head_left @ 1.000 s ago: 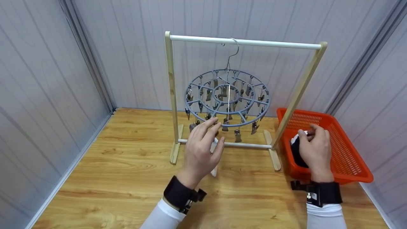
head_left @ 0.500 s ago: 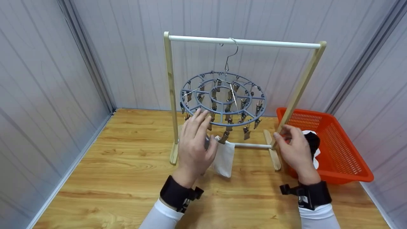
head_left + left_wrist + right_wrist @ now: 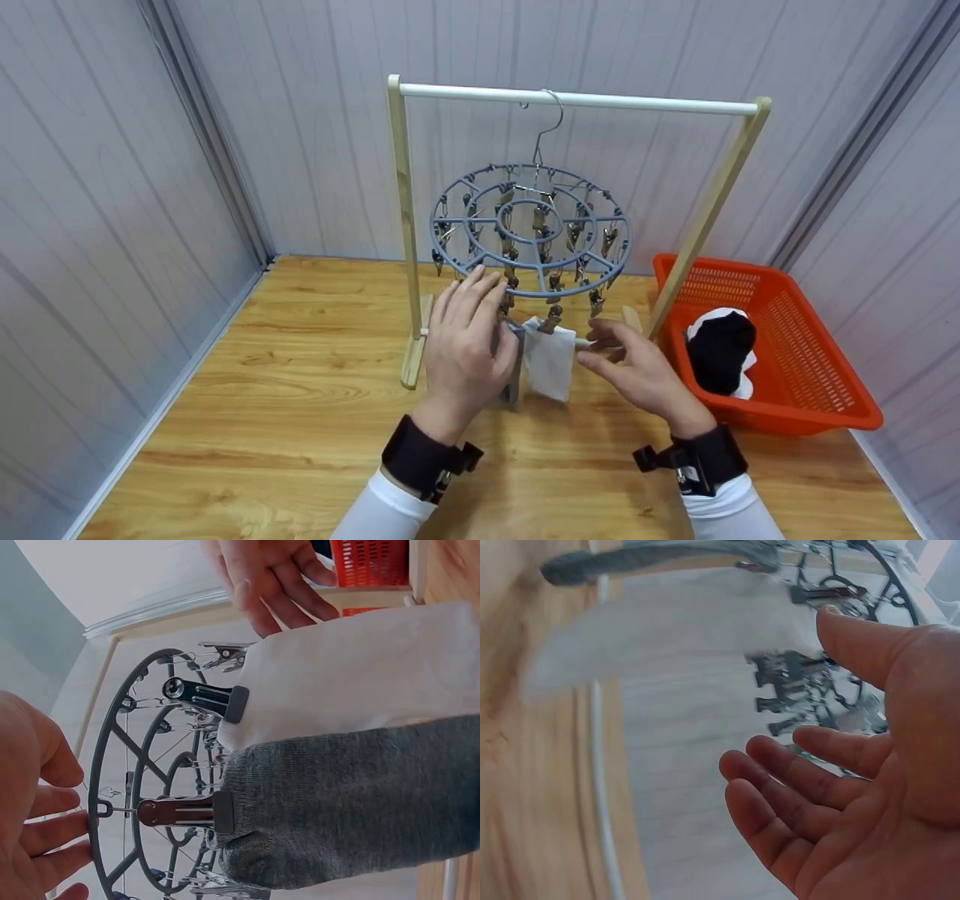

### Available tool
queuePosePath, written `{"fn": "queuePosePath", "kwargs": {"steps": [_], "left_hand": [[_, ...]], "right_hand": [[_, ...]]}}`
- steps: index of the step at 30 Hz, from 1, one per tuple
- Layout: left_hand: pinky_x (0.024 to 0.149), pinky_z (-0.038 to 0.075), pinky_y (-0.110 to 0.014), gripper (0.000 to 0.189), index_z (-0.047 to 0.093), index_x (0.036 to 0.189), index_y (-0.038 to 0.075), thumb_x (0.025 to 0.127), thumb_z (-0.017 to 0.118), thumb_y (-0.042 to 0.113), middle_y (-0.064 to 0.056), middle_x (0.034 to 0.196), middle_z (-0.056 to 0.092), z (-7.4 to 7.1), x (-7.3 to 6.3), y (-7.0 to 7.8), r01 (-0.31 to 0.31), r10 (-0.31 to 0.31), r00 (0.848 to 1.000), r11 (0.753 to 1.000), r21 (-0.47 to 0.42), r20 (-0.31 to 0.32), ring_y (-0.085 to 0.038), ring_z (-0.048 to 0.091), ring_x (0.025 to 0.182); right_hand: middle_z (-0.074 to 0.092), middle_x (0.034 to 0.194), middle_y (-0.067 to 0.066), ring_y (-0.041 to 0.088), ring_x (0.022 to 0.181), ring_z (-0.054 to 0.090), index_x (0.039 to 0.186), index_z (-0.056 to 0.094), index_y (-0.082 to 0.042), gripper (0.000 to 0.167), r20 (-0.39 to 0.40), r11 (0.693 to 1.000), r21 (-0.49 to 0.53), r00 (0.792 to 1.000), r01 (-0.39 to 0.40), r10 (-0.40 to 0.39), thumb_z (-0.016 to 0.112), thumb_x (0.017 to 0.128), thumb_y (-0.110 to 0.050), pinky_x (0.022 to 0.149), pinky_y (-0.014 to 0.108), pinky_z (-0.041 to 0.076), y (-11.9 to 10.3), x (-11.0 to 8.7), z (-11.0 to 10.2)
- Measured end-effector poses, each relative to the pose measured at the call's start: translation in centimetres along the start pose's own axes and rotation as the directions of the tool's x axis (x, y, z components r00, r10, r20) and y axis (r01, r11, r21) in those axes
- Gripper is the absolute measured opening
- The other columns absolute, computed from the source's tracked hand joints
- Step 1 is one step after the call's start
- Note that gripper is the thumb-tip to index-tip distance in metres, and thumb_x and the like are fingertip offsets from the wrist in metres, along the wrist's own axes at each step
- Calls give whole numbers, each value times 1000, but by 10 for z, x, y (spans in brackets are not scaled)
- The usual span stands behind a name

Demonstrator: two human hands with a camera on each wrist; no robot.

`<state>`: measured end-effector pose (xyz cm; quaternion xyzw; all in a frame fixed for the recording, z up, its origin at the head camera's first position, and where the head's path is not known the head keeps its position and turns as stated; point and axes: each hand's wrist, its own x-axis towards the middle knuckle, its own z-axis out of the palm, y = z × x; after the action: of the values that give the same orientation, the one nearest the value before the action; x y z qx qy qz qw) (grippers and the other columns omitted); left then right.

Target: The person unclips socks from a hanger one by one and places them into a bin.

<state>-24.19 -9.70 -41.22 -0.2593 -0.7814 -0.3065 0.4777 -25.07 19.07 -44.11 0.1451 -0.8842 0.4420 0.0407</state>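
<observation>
A round blue-grey clip hanger hangs from the rack, with many metal clips around its rings. In the left wrist view, a white sock hangs from a dark clip, and a grey sock hangs beside it from a brownish clip. My left hand is at the hanger's near left rim, its fingers extended and reaching the outer ring. Just right of the white sock is my right hand, fingers loosely bent, thumb apart, nothing held. The left hand mostly hides the grey sock in the head view.
A wooden rack with a white top rail stands on the wood-grain table. At the right, an orange basket holds a black sock lying over white ones. Panelled walls close in the back and sides.
My right hand has moved left from the basket to beside the white sock. The hanger has turned, bringing the white sock out from behind my left hand toward the right.
</observation>
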Motion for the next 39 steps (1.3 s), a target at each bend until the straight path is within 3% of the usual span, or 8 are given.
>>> {"fn": "queuePosePath", "kwargs": {"steps": [4,9,14,19,29,39], "left_hand": [[130,38,-55,50,72,138,-4,88,73,-1,-19,145,71,1,0,1,-7,7,1000,1000,6,5,-37,58,148],[124,44,-59,46,73,136,-2,90,74,1,-18,143,72,2,-1,2,-18,18,1000,1000,6,7,-37,59,147],[121,48,-61,42,74,134,-1,93,73,2,-17,143,72,2,-1,4,-17,17,1000,1000,-5,12,-37,60,146],[123,46,-57,41,74,134,-2,93,70,2,-18,144,71,2,-1,5,-17,18,1000,999,-40,19,-36,59,147],[127,43,-50,41,73,136,-3,95,70,1,-19,146,70,1,0,5,-26,28,999,994,-102,23,-36,58,148],[124,46,-51,42,72,136,-5,94,70,0,-19,145,71,1,1,7,-78,75,997,988,-135,-27,-36,61,145]], "right_hand": [[73,133,14,33,123,70,151,62,0,61,27,1000,13,1000,-11,11,81,104,-33,99,44,56,3,2,12],[74,133,16,33,124,70,149,61,4,62,53,998,37,998,-47,45,82,104,-33,102,46,59,6,5,27],[74,135,18,32,119,72,150,59,4,62,108,990,122,993,-65,52,82,104,-30,99,43,61,8,7,38],[76,133,14,28,115,73,149,60,-1,60,113,975,194,990,-107,86,84,102,-30,94,36,62,12,8,42],[77,130,17,27,111,75,144,65,2,53,108,980,176,991,-92,73,82,103,-27,88,32,63,16,11,47],[82,102,16,20,87,77,121,76,9,31,159,977,208,987,-43,10,75,106,-18,75,27,63,12,6,43]]}}
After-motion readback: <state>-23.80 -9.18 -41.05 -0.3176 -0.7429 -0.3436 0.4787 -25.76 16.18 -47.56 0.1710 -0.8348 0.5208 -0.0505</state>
